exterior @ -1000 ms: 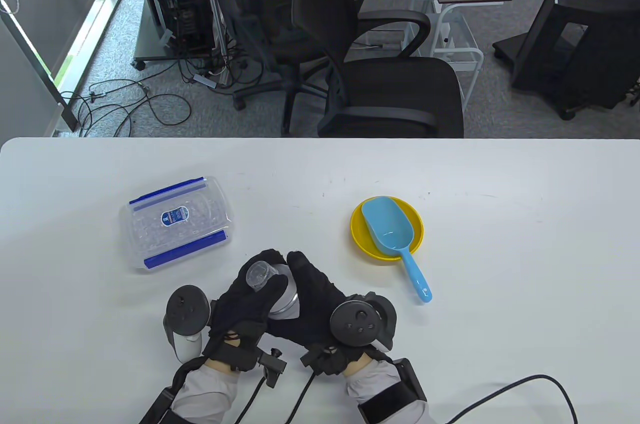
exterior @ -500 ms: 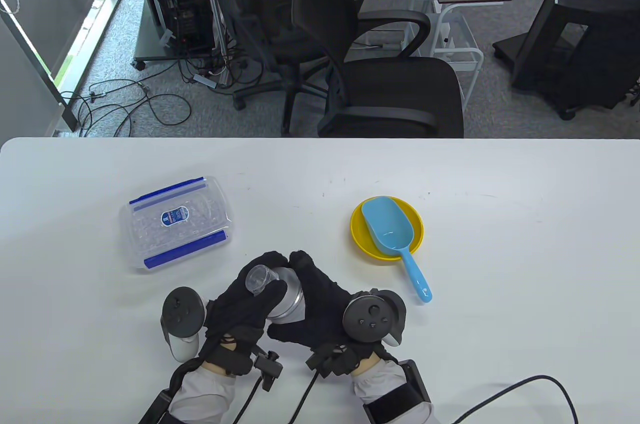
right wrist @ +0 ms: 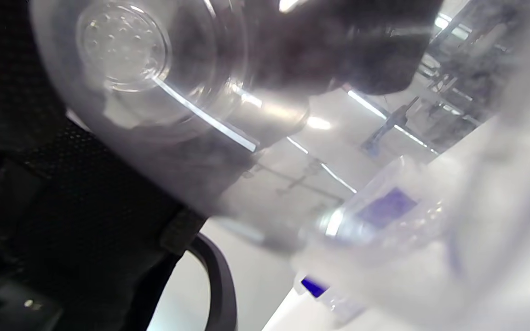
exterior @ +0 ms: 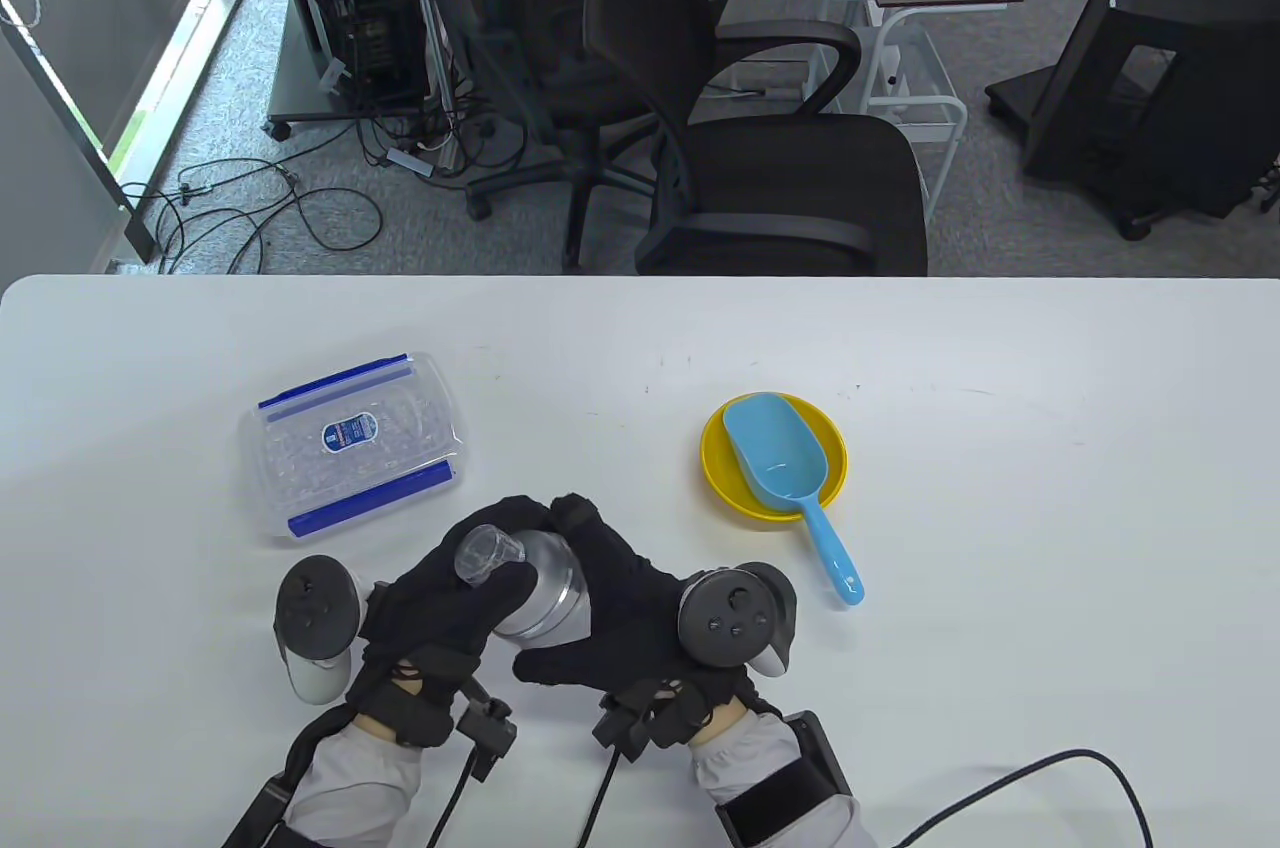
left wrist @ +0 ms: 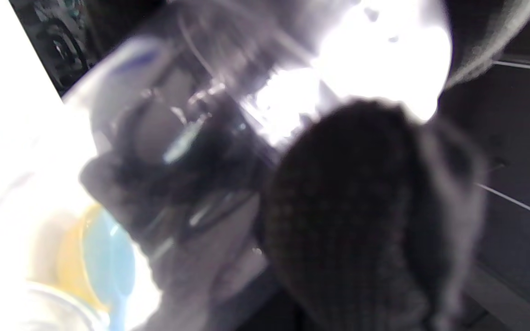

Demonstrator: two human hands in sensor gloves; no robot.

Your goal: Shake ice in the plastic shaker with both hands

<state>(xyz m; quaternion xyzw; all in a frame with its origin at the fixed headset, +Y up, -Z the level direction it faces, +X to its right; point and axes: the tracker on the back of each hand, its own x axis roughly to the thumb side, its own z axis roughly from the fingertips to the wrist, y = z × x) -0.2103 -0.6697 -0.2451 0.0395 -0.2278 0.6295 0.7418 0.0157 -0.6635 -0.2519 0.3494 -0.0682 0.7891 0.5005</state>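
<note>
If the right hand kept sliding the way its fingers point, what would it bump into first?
The right hand grips the shaker, with its fingers pointing up and left across the table. Going straight on, it would probably reach the clear ice box with blue clips first, though height above the table is unclear.

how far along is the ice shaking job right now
Done: the shaker looks capped, the blue scoop is parked in the yellow dish, and the clear storage box is shut. In hand: the left hand and right hand both grip the tilted shaker above the table. Left: finish shaking and set it down.
</note>
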